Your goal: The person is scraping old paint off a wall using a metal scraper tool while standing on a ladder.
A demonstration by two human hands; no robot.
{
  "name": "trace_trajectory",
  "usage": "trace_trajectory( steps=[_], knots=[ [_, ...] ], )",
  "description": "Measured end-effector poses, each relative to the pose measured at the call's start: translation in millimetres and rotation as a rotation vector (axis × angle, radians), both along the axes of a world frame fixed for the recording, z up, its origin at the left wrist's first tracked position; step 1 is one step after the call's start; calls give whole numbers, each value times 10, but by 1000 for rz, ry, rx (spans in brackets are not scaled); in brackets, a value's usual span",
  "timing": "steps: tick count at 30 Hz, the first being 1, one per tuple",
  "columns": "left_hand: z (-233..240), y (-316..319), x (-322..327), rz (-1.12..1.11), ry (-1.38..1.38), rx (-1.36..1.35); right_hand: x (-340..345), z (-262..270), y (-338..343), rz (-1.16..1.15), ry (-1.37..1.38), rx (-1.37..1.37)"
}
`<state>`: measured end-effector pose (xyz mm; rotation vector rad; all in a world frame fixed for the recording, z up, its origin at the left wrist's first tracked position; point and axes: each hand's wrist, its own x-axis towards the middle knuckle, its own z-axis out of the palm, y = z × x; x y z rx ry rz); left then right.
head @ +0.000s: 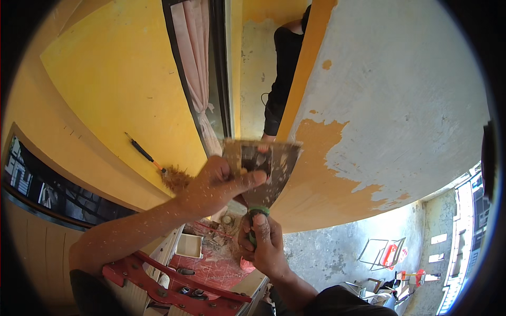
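Observation:
A wide putty knife [282, 166] with a worn, spattered blade is upright before me, in front of the corner of a wall. My right hand [263, 241] is closed around its green and dark handle, thumb uppermost. My left hand [213, 187] holds the blade's left side, the thumb lying across its face and the fingers partly hidden. Pale flecks dot my left forearm. Right of the blade, the wall [387, 91] shows bare grey plaster, with orange paint [316, 158] left along its edge and lower part.
Below me is a red ladder bracket [174, 290] with bolts. A tray [189, 245] and paint scraps lie on the red tiled floor [221, 268]. A feather duster [148, 156] is by the yellow wall [118, 79]. Another person's dark sleeve [282, 75] shows behind the corner. A folding chair [381, 254] stands right.

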<state>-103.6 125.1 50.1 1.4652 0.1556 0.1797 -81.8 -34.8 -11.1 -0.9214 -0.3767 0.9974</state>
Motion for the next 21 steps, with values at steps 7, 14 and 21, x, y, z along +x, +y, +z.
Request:
trace_trajectory(
  steps=[7,14,21],
  knots=[
    [-5,54,23,-6,12,10,-25,-39,35,-43,6,5],
    [26,73,13,-63,-25,-13,-20,-8,34,-28,-14,14],
    [144,117,59,-60,11,71,15,188,52,-42,-16,23]
  ],
)
